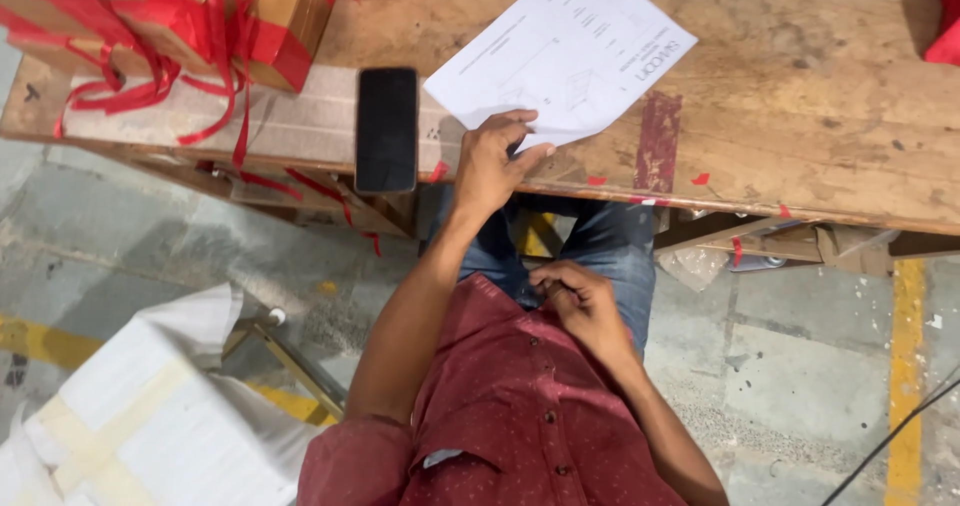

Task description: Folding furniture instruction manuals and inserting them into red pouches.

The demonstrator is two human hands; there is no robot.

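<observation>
Your left hand pins a printed sheet at the near edge of a worn wooden workbench.

The workbench (800, 86) fills the top of the view, with a dark red tape patch (657, 141) and small red scraps along its near edge. Down at the lower left sits a bulky white wrapped package (140, 416) banded with pale tape. At the bench's far left corner are cardboard boxes (180, 16) bound in red tape, loose red strips trailing over the edge. The white paper sheet (565, 51) lies tilted on the bench, printed with faint lines and small diagrams (too small to make out). A black phone (386, 129) lies screen-up just left of it. Your left hand (492, 161) rests on the sheet's near corner, fingers curled down, pinching its edge. Your right hand (580, 301) is loosely closed against your red shirt; I cannot tell whether it holds anything.
</observation>
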